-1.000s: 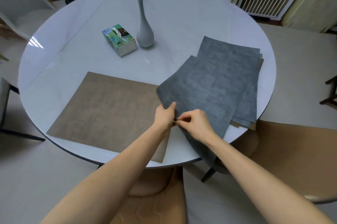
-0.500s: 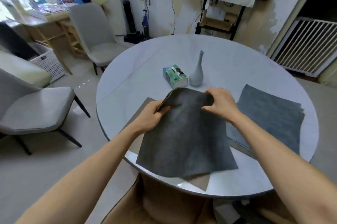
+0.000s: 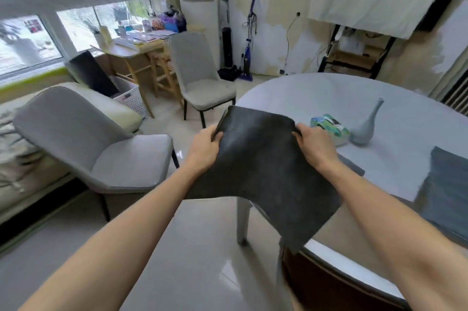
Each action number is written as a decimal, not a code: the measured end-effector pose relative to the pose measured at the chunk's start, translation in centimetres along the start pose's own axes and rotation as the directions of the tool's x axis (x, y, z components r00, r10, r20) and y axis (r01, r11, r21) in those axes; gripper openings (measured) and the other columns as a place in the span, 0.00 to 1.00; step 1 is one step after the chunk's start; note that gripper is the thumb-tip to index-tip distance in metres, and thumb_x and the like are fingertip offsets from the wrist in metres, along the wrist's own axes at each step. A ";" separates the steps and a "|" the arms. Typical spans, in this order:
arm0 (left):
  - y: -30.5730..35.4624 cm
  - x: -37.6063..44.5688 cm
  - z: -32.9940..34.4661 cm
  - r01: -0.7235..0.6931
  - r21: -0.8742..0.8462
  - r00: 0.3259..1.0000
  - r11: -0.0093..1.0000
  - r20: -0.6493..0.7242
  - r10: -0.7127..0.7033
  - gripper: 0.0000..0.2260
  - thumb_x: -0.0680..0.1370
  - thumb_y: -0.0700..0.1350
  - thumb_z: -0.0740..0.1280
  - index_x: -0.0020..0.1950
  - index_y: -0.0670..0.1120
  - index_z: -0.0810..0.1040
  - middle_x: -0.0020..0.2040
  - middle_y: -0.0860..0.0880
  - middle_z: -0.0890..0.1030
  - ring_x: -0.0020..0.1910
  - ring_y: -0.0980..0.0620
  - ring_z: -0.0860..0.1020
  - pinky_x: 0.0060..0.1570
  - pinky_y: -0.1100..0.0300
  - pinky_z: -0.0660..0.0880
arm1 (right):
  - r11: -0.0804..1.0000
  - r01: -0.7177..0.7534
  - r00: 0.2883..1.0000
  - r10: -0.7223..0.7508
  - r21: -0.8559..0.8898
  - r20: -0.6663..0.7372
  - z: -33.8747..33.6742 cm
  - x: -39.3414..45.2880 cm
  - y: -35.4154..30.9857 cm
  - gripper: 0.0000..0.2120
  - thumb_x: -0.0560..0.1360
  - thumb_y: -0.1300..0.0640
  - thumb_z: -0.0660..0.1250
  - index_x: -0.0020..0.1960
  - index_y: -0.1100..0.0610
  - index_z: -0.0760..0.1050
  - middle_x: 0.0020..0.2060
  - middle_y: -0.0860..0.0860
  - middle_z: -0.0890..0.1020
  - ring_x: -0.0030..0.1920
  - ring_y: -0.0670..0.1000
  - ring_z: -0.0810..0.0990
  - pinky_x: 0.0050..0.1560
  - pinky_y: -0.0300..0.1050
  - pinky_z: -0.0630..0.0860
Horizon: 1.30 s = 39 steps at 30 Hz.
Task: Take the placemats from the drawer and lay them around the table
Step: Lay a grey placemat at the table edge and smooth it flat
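From the head camera I saw both forearms reaching forward and slightly apart, wrists level. The left hand (image 3: 205,149) gripped one upper corner of a dark grey placemat (image 3: 263,176), fingers curled round its edge; the right hand (image 3: 314,146) clutched the opposite upper corner the same way. The placemat hung in the air between them, its lower part sagging over the near rim of the round bench (image 3: 395,159). I judged the two-corner hold was meant to keep the limp sheet spread for carrying round to another seat. To the right, a stack of grey placemats (image 3: 448,189) lay on the bench. Further on stood a tissue box (image 3: 329,128) and a slim vase (image 3: 366,128). Beyond, to the left, were two grey chairs (image 3: 101,143).
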State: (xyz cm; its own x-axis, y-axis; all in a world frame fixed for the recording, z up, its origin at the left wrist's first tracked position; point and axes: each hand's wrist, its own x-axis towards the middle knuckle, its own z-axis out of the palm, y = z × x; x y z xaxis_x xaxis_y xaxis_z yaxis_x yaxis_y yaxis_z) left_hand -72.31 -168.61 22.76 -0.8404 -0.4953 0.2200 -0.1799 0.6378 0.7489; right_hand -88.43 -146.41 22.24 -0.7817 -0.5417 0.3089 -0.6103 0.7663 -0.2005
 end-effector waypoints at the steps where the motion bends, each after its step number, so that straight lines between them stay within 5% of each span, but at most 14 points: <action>1: -0.9 0.7 -1.5 0.000 0.023 1.000 1.000 -0.001 0.000 0.08 0.81 0.37 0.60 0.53 0.41 0.78 0.49 0.45 0.81 0.49 0.46 0.77 0.44 0.61 0.65 | 0.999 0.013 1.000 -0.012 -0.040 0.018 0.3 0.7 -1.5 0.13 0.80 0.50 0.57 0.54 0.58 0.74 0.45 0.64 0.82 0.47 0.65 0.80 0.42 0.53 0.72; 9: -6.3 8.7 -5.0 -0.003 0.118 0.998 0.993 0.066 -0.005 0.07 0.81 0.39 0.60 0.51 0.39 0.77 0.49 0.40 0.81 0.48 0.43 0.76 0.42 0.59 0.63 | 0.988 0.032 0.996 -0.019 -0.149 0.089 3.9 7.5 -5.9 0.16 0.81 0.48 0.55 0.53 0.60 0.72 0.47 0.64 0.81 0.48 0.65 0.80 0.44 0.54 0.72; 15: -8.6 18.9 -3.0 -0.121 0.175 0.979 0.977 0.186 0.088 0.06 0.79 0.43 0.59 0.43 0.46 0.72 0.48 0.43 0.81 0.45 0.44 0.76 0.46 0.52 0.72 | 0.981 -0.076 0.992 0.093 -0.177 0.088 8.8 16.0 -4.4 0.18 0.82 0.47 0.54 0.54 0.61 0.72 0.49 0.63 0.80 0.49 0.63 0.79 0.41 0.50 0.67; 21: -11.2 30.0 1.0 -0.116 0.208 0.948 0.971 0.315 0.046 0.05 0.77 0.45 0.57 0.44 0.47 0.71 0.48 0.41 0.81 0.49 0.37 0.77 0.50 0.45 0.75 | 0.959 -0.221 0.959 0.246 -0.175 0.139 12.7 23.5 -2.0 0.19 0.81 0.47 0.55 0.54 0.62 0.73 0.51 0.64 0.79 0.51 0.64 0.78 0.46 0.53 0.72; 27: -11.4 38.7 6.8 -0.214 0.207 0.885 0.955 0.456 0.099 0.08 0.80 0.39 0.57 0.54 0.41 0.75 0.55 0.37 0.79 0.54 0.37 0.77 0.48 0.52 0.72 | 0.902 -0.382 0.884 0.420 -0.200 0.207 15.7 26.4 1.6 0.19 0.81 0.46 0.56 0.53 0.62 0.73 0.52 0.64 0.79 0.52 0.64 0.78 0.45 0.52 0.72; 31: -12.6 45.0 13.0 -0.308 0.146 0.779 0.940 0.606 0.161 0.09 0.80 0.41 0.58 0.55 0.41 0.76 0.57 0.38 0.79 0.57 0.38 0.76 0.53 0.51 0.73 | 0.822 -0.506 0.797 0.561 -0.259 0.224 18.1 26.6 4.5 0.18 0.80 0.46 0.58 0.49 0.61 0.74 0.49 0.62 0.80 0.49 0.62 0.79 0.40 0.49 0.69; 39: -13.7 51.4 22.9 -0.466 0.000 0.450 0.885 0.861 0.237 0.07 0.80 0.41 0.59 0.49 0.42 0.76 0.52 0.38 0.80 0.53 0.38 0.76 0.48 0.54 0.70 | 0.584 -0.710 0.537 0.810 -0.393 0.235 22.0 26.7 5.9 0.18 0.81 0.46 0.56 0.52 0.60 0.74 0.50 0.61 0.79 0.50 0.61 0.78 0.40 0.48 0.66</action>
State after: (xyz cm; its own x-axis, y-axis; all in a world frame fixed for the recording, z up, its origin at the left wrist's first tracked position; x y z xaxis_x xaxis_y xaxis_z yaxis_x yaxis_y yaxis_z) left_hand -124.73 -189.36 9.50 -0.8610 0.4358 -0.2621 0.2322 0.7954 0.5598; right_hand -115.68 -163.98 8.82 -0.9444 0.2491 -0.2147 0.2487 0.9681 0.0292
